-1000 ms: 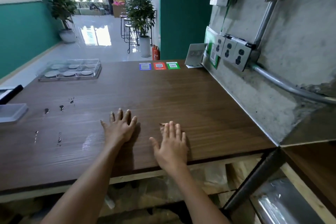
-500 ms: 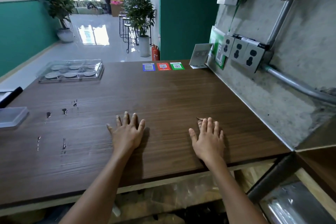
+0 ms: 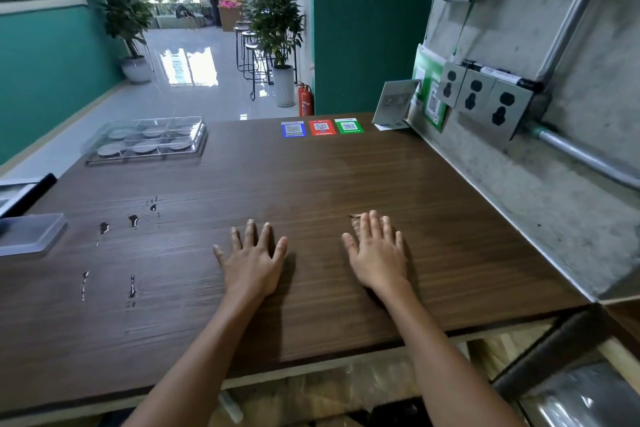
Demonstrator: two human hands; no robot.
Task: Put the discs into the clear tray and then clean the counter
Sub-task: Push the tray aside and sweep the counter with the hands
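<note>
Discs (image 3: 143, 148) lie in the clear tray (image 3: 197, 140) at the surface's (image 3: 311, 191) far left corner; they look light, stiff, best pinched by their rims. Droplets (image 3: 133, 220) remain near the left edge. Both hands, left (image 3: 251, 262) and right (image 3: 377, 258), rest flat, fingers straight, holding nothing.

Clear tray (image 3: 147, 142) far left on counter (image 3: 311, 191); grey discs (image 3: 143, 148) inside compartments

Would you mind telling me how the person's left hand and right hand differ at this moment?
The left hand lies flat on bare wood with its fingers spread; the right hand presses flat on something thin, which peeks out past its closer-set fingertips. The left hand lies nearer the wet spots; the right lies nearer the wall. Both are open on the counter.
</note>
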